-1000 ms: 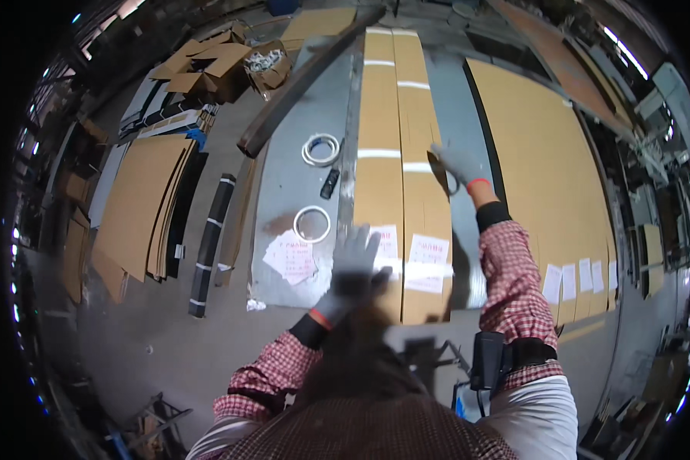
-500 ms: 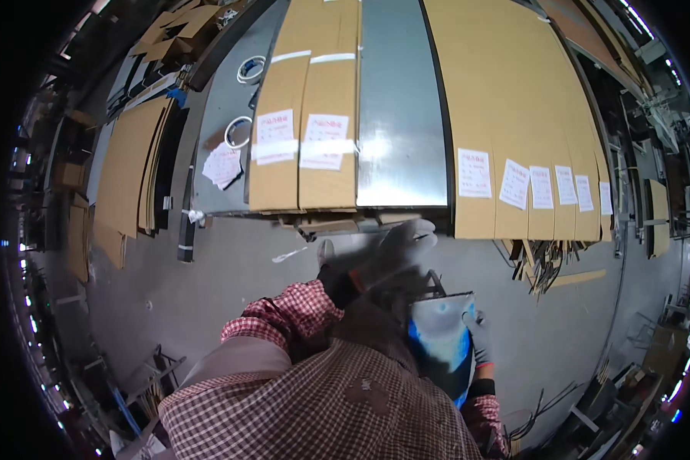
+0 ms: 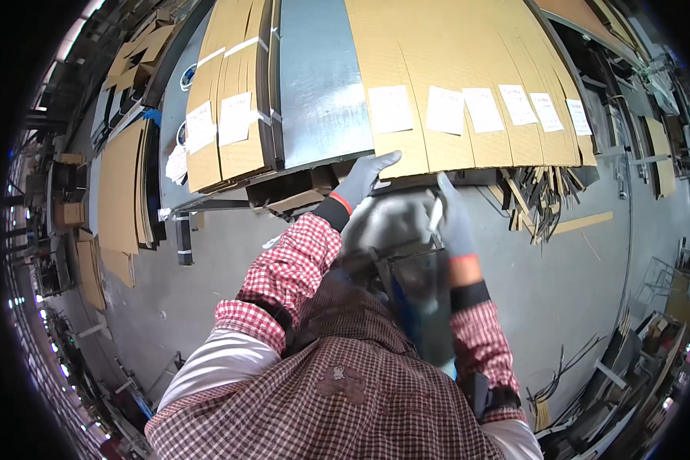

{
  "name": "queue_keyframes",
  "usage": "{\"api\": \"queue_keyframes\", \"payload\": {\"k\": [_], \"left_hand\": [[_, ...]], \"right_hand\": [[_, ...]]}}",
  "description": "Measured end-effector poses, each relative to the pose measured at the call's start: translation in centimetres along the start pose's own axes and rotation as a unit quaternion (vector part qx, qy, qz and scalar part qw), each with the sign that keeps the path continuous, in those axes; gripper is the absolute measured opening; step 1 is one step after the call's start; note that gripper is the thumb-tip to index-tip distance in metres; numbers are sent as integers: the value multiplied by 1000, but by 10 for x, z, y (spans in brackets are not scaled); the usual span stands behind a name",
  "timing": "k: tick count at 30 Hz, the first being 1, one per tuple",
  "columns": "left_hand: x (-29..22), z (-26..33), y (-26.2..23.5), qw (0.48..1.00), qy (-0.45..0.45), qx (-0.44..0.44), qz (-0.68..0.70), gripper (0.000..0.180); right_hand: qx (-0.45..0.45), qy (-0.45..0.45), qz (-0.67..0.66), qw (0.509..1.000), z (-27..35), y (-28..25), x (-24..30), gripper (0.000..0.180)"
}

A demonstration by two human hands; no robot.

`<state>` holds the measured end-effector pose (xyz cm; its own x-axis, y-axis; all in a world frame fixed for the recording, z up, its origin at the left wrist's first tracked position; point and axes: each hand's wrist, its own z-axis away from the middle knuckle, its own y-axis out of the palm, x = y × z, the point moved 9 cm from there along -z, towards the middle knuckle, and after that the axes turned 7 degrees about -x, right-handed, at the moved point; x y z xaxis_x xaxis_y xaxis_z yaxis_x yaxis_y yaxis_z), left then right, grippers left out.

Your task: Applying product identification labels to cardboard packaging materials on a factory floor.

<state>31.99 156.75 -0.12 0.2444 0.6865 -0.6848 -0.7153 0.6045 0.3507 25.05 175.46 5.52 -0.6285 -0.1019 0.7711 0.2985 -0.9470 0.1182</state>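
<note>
My left hand (image 3: 363, 180), in a grey glove, is at the front edge of a long cardboard-covered piece (image 3: 398, 151). Its fingers lie over the top and the thumb is under the edge, so it appears closed on that end. My right hand (image 3: 455, 222), also gloved, reaches up to the same front edge farther right. It is smeared by motion, and its grip is unclear. A pale shiny surface (image 3: 391, 222) shows between my hands. Below it, against my body, is a dark flat panel (image 3: 420, 287) with some blue, partly hidden by my right arm.
More cardboard-covered pieces (image 3: 506, 146) with white paper labels lie side by side on the right. Two labelled cardboard strips (image 3: 234, 153) lie left of a bare metal surface (image 3: 322, 100). Thin offcuts (image 3: 540, 203) stick out below the right pieces. Cardboard sheets (image 3: 119, 192) stand at far left.
My right hand has left the shiny blue panel and moved up to the cardboard edge. My left hand has come to that edge too. The view has shifted right.
</note>
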Motion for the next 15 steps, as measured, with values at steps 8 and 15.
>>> {"api": "queue_keyframes", "payload": {"k": [8,15], "left_hand": [[-1,2,5,994,-38,74,72,43],[33,44,25,992,-24,119,17,40]], "right_hand": [[53,127,-312,940,-55,69,-41,44],[154,-39,-60,985,-32,18,-20,27]]}}
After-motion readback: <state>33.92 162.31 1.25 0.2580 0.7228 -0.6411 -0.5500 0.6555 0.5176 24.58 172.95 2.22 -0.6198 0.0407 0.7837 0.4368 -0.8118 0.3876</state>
